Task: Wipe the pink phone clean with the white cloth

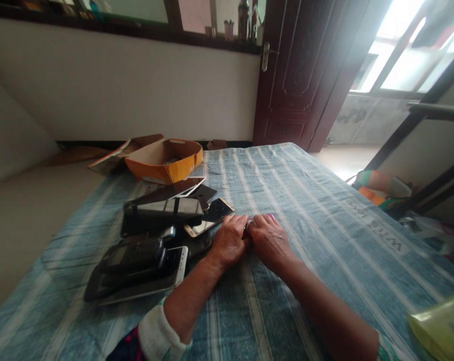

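Close together over the striped cloth (305, 210), my left hand (230, 239) and my right hand (269, 239) are closed around one small thing, mostly hidden by the fingers. Only a shiny silvery bit (248, 225) between the hands and a pink edge (271, 216) by the right fingers show, so its kind cannot be told. Just left of my left hand lies a gold-framed smartphone (213, 216) with a dark screen. Further left is a loose pile of dark phones and tablets, with a white-edged device (182, 268) and a chunky black device (136, 254) on top.
An open orange cardboard box (162, 168) stands at the table's far left, behind the pile. At the bottom right is a yellow plastic packet (443, 326). Beyond the table are a dark red door (292, 75) and a metal frame (403, 130) on the right.
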### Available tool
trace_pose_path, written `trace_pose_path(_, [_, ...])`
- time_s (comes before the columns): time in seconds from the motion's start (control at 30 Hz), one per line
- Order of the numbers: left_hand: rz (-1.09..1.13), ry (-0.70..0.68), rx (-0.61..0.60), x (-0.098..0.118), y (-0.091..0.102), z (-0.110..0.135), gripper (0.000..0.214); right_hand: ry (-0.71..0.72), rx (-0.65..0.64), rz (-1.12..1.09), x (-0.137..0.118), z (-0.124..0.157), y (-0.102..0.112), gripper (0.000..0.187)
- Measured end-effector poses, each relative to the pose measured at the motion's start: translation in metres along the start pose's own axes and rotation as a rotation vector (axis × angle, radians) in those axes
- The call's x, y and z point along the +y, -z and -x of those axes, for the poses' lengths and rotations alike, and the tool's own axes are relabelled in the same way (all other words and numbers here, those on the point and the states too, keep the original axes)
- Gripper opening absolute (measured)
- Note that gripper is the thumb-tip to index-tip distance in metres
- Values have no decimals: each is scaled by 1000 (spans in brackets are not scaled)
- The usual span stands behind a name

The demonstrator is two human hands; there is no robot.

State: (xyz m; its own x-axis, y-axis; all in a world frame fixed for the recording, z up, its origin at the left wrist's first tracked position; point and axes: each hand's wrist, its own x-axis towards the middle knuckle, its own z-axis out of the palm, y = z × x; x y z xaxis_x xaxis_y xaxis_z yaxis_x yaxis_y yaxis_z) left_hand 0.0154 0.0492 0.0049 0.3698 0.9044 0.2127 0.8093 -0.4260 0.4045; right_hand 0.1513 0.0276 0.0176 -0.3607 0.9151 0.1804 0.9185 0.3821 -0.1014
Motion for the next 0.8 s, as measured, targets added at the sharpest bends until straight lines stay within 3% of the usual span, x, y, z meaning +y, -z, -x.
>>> trace_pose_path(0.23, [7,-14,15,-1,-1,1,28,-1,-4,11,-1,7,3,18])
trace_pose_path(0.8, [13,-23,22,-1,-1,0,18,20,13,-4,2,3,1,17])
